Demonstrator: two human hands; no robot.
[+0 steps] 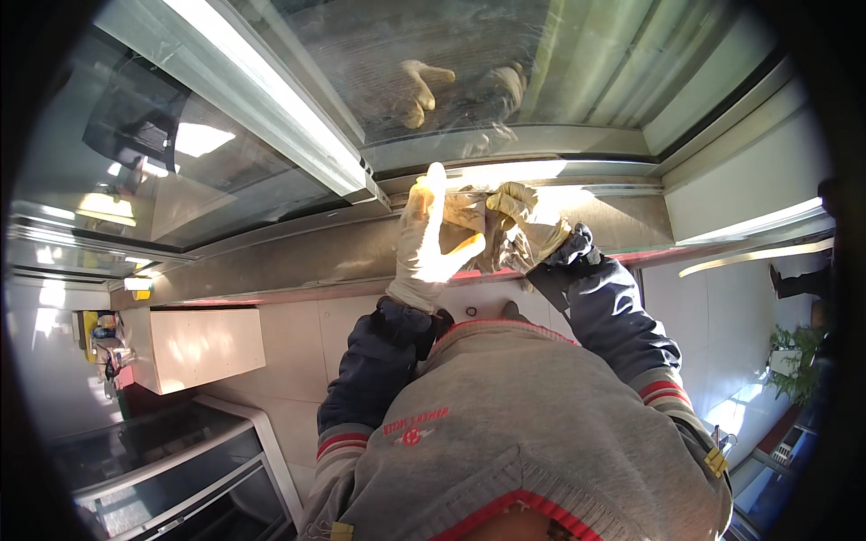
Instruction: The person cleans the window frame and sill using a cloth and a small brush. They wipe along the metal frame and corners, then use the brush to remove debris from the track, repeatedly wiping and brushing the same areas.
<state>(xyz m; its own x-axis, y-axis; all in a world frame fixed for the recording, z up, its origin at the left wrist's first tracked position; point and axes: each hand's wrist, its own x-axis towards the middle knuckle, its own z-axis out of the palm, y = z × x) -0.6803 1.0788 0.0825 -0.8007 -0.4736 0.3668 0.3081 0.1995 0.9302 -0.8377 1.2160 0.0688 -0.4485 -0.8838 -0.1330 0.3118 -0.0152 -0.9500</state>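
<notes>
My left hand (426, 243), in a pale rubber glove lit by strong sun, is over the window sill with its thumb and fingers spread. My right hand (534, 216) wears a similar glove and is closed around a crumpled grey cloth (512, 249), which hangs beneath its palm. Both hands are close together at the lower track of a sliding window (609, 169). A brownish shape between them is partly hidden, and I cannot tell what it is. The window glass (473, 88) mirrors the gloves.
The metal window frame post (298, 108) rises on the left. Along the window runs the stone sill (304, 260). A wooden cabinet (203, 345) and a glass-topped case (183, 466) stand at left. At right are a green plant (798, 365) and another person's leg (802, 283).
</notes>
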